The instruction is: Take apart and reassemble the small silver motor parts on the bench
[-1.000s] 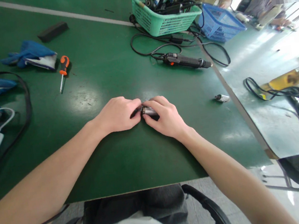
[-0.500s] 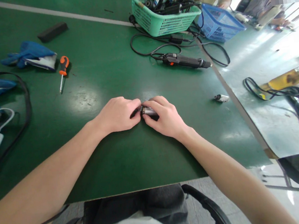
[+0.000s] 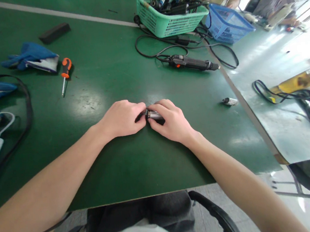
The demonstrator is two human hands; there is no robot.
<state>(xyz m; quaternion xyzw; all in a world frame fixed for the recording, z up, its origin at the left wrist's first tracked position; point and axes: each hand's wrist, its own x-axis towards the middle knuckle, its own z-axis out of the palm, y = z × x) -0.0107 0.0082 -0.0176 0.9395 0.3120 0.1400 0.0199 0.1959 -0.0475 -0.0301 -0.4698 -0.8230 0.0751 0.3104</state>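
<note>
Just above the green tabletop (image 3: 155,161), my two hands meet at a small silver cylinder with a dark end (image 3: 153,115), perhaps a small motor. My right hand (image 3: 171,119) has its thumb and fingers wrapped round the cylinder's silver body. Closed in a pinch, my left hand (image 3: 128,117) grips a small black part (image 3: 140,116) at the cylinder's left end. Fingers hide most of both pieces, and I cannot tell whether they are joined. Another small silver and black piece (image 3: 229,101) lies apart to the right.
Beyond my hands lies a corded electric screwdriver (image 3: 192,63). A green basket (image 3: 171,26) of cables and a blue basket (image 3: 229,26) stand behind it. An orange-handled screwdriver (image 3: 66,72), blue gloves (image 3: 31,56) and a dark block (image 3: 54,33) are at left. Co-workers sit at upper right.
The silver cylinder has turned slightly in my right hand, showing a plainer silver side. Both hands stay in the same place.
</note>
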